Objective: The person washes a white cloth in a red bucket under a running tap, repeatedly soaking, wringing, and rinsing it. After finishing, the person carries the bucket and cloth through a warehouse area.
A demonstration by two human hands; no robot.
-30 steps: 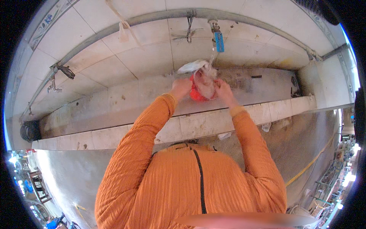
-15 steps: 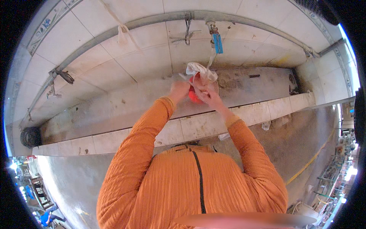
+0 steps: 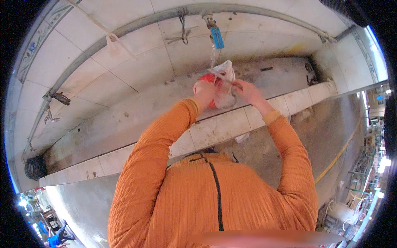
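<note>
Over the trough, both hands hold a limp, wet white piece (image 3: pixel 226 98), cloth or thin bag, I cannot tell which. Bright red material (image 3: pixel 209 77) shows beside it and below; whether the two are one piece is unclear. My left hand (image 3: pixel 203 90) is closed around the red part at its left side. At the right edge, my right hand (image 3: pixel 247 91) pinches the white material with its fingers together. A stream of water (image 3: pixel 213 56) falls onto it from the tap with a blue handle (image 3: pixel 216 37).
The long tiled trough (image 3: pixel 157 103) has a low front wall (image 3: pixel 219 125). A pipe (image 3: pixel 144 24) runs along the back wall, with another tap (image 3: pixel 50 117) at the left. A coiled black hose (image 3: pixel 36 167) lies at the left end. Far lower left, a person in blue (image 3: pixel 56 239) is visible.
My right hand has moved right, away from the left hand, spreading the white material. The red part now shows higher up, by my left hand. The whole view has shifted slightly.
</note>
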